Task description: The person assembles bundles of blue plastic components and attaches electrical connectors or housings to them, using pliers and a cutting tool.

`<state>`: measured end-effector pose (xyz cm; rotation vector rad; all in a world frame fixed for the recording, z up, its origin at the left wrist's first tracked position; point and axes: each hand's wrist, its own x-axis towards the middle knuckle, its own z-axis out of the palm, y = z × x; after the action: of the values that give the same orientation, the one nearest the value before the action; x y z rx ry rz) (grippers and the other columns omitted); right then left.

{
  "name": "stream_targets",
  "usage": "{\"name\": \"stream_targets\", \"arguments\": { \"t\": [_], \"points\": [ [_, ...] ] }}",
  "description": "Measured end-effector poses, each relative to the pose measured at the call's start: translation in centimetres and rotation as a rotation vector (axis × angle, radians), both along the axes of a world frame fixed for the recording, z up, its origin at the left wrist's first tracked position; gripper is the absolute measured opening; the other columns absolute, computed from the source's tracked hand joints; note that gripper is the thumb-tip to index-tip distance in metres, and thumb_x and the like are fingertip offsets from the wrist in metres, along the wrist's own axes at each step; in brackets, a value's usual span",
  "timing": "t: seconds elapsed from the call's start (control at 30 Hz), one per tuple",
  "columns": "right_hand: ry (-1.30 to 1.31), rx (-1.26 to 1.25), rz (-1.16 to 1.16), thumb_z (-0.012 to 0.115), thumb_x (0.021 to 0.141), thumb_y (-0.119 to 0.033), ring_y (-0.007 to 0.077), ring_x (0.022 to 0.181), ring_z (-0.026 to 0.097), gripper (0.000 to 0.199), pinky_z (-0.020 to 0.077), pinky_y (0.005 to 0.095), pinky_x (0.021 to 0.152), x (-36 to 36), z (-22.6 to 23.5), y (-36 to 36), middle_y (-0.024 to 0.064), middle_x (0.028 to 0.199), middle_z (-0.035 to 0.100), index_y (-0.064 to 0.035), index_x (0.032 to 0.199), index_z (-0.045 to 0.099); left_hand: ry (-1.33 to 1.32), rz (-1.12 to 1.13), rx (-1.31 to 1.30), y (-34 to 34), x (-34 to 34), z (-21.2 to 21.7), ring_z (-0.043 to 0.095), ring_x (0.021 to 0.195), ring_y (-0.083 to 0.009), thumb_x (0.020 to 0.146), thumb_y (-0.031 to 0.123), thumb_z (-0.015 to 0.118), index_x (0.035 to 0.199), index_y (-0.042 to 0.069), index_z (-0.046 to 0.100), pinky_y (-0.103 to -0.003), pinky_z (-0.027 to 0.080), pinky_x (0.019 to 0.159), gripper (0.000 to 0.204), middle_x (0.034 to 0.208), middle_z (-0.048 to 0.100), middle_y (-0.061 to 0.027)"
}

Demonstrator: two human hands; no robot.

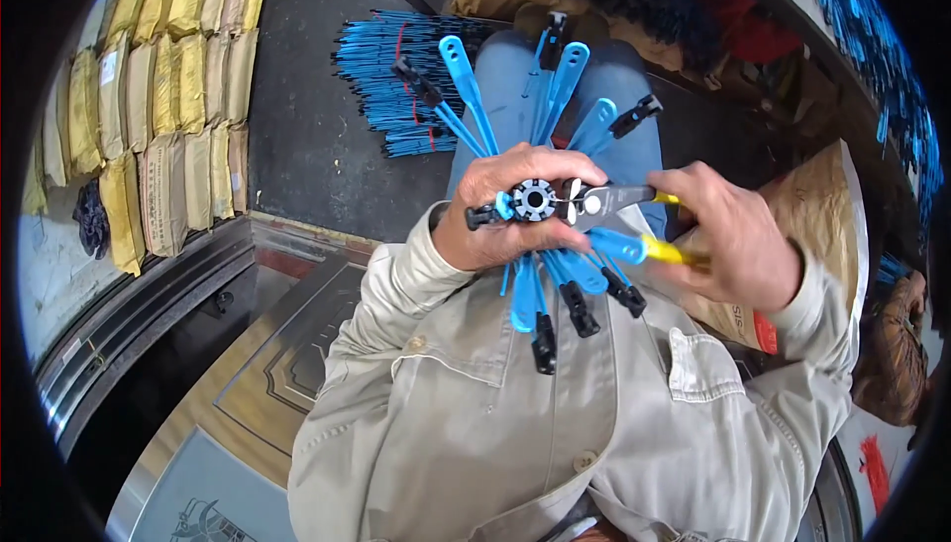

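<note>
My left hand (458, 230) is closed around a black, toothed round hub (535, 199), held above my lap. Blue plastic arms (466, 86) with holes in their ends spread out from it on several sides, and so do thinner blue rods tipped with black clips (581, 316). In my right hand (738, 240) is a pair of pliers (609, 201) with yellow handles. The pliers' jaws are at the hub's right side, between my left thumb and fingers; a thin wire seems to run there. What exactly the jaws grip is too small to tell.
Blue rods (391, 86) tied with red bands lie beyond my knees. Stacked yellow and tan sacks (178, 86) stand at the left wall. A brown paper bag (827, 215) is by my right arm; more blue rods (877, 56) fill the far right. A metal door panel (272, 374) lies left.
</note>
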<state>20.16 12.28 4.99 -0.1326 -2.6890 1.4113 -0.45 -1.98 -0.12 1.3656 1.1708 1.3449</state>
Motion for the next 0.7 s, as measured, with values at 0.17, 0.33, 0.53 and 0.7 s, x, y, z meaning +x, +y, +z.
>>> {"name": "stream_targets", "arguments": {
  "t": [0.17, 0.33, 0.53, 0.7],
  "points": [
    [-0.291, 0.027, -0.034, 0.067, 0.079, -0.021, 0.0235, 0.068, 0.063, 0.049, 0.0496, 0.0289, 0.058, 0.7, 0.5, 0.7, 0.0152, 0.086, 0.060, -0.0007, 0.117, 0.045, -0.029, -0.025, -0.124, 0.4, -0.6, 1.1, 0.057, 0.079, -0.0155, 0.063, 0.029, 0.079, 0.104, 0.006, 0.063, -0.028, 0.044, 0.071, 0.049, 0.098, 0.064, -0.0044],
    [-0.804, -1.370, 0.180, 0.069, 0.073, -0.013, 0.0278, 0.076, 0.060, 0.055, 0.0487, 0.0303, 0.064, 1.4, -1.1, 2.3, 0.0164, 0.097, 0.057, -0.0023, 0.121, 0.044, -0.023, -0.195, 0.037, 0.9, -1.0, 0.0, 0.057, 0.079, -0.0146, 0.062, 0.030, 0.079, 0.101, 0.006, 0.064, -0.028, 0.043, 0.071, 0.049, 0.098, 0.064, -0.0041],
    [-0.195, 0.218, 0.042, 0.067, 0.076, -0.011, 0.0246, 0.072, 0.065, 0.053, 0.0524, 0.0303, 0.063, 0.2, 1.7, -0.8, 0.0216, 0.090, 0.062, 0.0041, 0.120, 0.041, 0.016, -0.089, -0.074, -0.1, -1.0, 0.5, 0.059, 0.083, -0.0158, 0.062, 0.028, 0.079, 0.105, 0.007, 0.064, -0.028, 0.042, 0.075, 0.050, 0.101, 0.065, -0.0050],
    [-0.332, -0.200, -0.026, 0.069, 0.074, -0.017, 0.0269, 0.072, 0.064, 0.060, 0.0521, 0.0325, 0.061, 1.7, -0.2, 0.7, 0.0235, 0.096, 0.060, 0.0017, 0.123, 0.040, -0.060, -0.106, -0.108, 0.5, -1.0, 0.5, 0.058, 0.082, -0.0157, 0.062, 0.029, 0.079, 0.104, 0.007, 0.064, -0.029, 0.041, 0.077, 0.049, 0.100, 0.065, -0.0047]
  ]
}}
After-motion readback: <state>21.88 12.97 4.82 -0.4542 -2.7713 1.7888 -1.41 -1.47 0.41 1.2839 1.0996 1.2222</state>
